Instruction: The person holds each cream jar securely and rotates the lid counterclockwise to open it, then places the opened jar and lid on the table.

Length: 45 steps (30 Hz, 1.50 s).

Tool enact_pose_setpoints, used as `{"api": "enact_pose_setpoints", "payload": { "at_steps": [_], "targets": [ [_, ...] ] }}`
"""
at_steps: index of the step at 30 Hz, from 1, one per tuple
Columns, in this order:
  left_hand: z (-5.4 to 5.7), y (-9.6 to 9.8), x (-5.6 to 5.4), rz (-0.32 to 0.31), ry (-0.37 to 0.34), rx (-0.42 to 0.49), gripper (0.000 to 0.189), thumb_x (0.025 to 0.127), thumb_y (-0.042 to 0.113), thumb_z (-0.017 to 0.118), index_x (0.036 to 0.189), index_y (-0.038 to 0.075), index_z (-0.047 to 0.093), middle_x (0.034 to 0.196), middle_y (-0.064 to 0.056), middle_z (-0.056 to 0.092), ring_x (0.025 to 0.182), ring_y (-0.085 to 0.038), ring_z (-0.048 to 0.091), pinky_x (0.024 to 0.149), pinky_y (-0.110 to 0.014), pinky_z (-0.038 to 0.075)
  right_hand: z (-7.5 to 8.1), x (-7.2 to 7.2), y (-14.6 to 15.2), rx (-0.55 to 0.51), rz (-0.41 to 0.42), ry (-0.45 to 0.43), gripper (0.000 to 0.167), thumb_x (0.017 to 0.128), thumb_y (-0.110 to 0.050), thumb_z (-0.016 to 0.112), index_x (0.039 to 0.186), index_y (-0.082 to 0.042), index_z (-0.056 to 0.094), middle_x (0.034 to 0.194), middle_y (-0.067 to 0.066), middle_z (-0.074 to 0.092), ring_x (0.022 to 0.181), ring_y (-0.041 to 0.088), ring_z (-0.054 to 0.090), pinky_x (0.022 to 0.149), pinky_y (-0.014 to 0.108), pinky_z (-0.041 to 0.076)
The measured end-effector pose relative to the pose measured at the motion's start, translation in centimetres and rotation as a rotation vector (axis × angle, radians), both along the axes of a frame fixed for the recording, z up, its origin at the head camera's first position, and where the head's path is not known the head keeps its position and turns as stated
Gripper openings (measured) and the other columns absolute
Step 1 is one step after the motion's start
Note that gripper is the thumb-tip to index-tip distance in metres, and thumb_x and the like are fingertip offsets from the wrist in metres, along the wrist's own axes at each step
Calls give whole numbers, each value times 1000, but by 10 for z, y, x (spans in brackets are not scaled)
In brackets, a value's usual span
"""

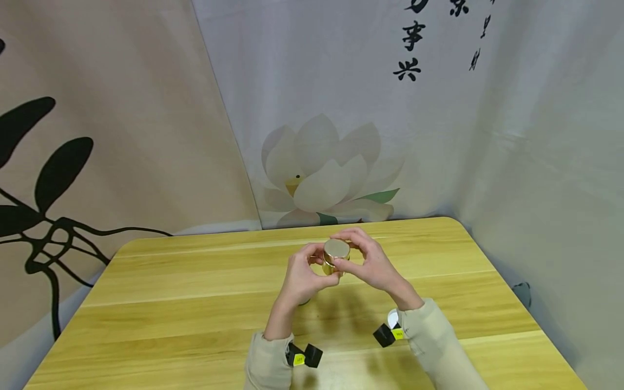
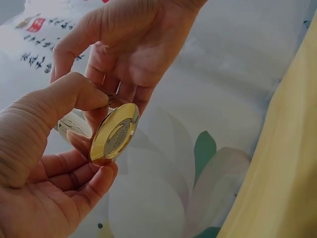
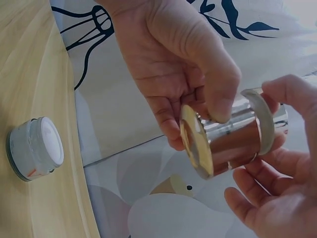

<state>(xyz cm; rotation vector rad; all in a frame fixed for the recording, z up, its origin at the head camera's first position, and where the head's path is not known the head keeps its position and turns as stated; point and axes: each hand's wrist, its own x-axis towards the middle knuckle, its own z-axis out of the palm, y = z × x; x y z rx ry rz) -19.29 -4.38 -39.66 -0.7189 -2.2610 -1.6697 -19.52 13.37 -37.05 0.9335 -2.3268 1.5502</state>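
Note:
A shiny gold cylindrical jar is held up above the table between both hands. My left hand pinches the jar's lower part with thumb and fingers. My right hand grips the upper part, thumb in front and fingers behind. In the left wrist view the round gold base shows, with small print too blurred to read. From the right wrist view, the mirror-like side wall and a raised ring near the right fingers can be seen. Whether the ring belongs to a lid, I cannot tell.
A small clear glass jar with a white top stands upright on the wooden table. A white round thing lies partly hidden by the right wrist's black camera. Behind the table hangs a printed cloth.

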Motion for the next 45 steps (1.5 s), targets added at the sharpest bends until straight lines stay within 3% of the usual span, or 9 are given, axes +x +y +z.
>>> {"api": "enact_pose_setpoints", "payload": {
  "at_steps": [7, 13, 21, 24, 28, 30, 38, 45],
  "targets": [
    [-2, 1, -2, 2, -24, 1, 44, 65, -2, 78, 107, -5, 63, 95, -12, 65, 81, -25, 57, 74, -36, 51, 21, 13, -5, -60, -31, 28, 40, 79, 9, 65, 118, 10, 55, 113, 22, 53, 99, 25, 52, 87, 33, 46],
    [-3, -1, -1, 16, -27, 2, 41, 65, 0, 78, 103, -2, 65, 92, -8, 65, 79, -20, 57, 73, -30, 50, 2, 0, 4, -110, -61, 38, 47, 77, 10, 68, 122, 5, 56, 116, 17, 55, 99, 14, 52, 86, 31, 46],
    [-8, -4, -2, 9, -31, 15, 39, 65, 4, 79, 102, 1, 65, 91, -7, 63, 81, -19, 56, 73, -30, 50, -8, -1, 17, -179, -109, 25, 56, 76, 9, 69, 128, 5, 49, 124, 19, 51, 107, 12, 48, 90, 20, 41],
    [2, -3, 4, 23, -46, 8, 39, 64, -1, 78, 101, -2, 64, 90, -9, 63, 80, -22, 56, 73, -32, 50, -4, 5, 19, -200, -130, 16, 57, 74, 16, 68, 125, 12, 44, 121, 25, 49, 105, 10, 47, 89, 18, 41],
    [21, -3, 16, 30, -61, 1, 38, 64, -6, 75, 100, -8, 62, 89, -14, 63, 80, -28, 56, 72, -34, 50, -8, 6, 24, -222, -146, 21, 50, 71, 18, 68, 115, 15, 43, 114, 27, 49, 102, 11, 49, 87, 17, 42],
    [25, -4, 20, 28, -60, 1, 37, 64, -7, 75, 100, -9, 62, 89, -15, 63, 80, -28, 55, 72, -36, 50, -13, 4, 28, -222, -151, 29, 48, 71, 15, 70, 112, 14, 45, 112, 25, 49, 101, 11, 49, 87, 16, 42],
    [25, -5, 21, 22, -66, -4, 37, 64, -7, 74, 99, -10, 61, 89, -16, 61, 81, -31, 55, 73, -42, 50, -24, 4, 40, -140, -220, 25, 46, 70, 13, 73, 110, 12, 51, 111, 23, 54, 100, 13, 52, 86, 15, 43],
    [28, -3, 22, 39, -65, -13, 37, 64, -7, 73, 99, -10, 61, 89, -16, 61, 82, -32, 55, 72, -34, 49, -8, 21, 40, 1, -264, 70, 41, 71, 13, 71, 110, 12, 56, 106, 24, 58, 92, 22, 52, 81, 28, 49]
  ]
}}
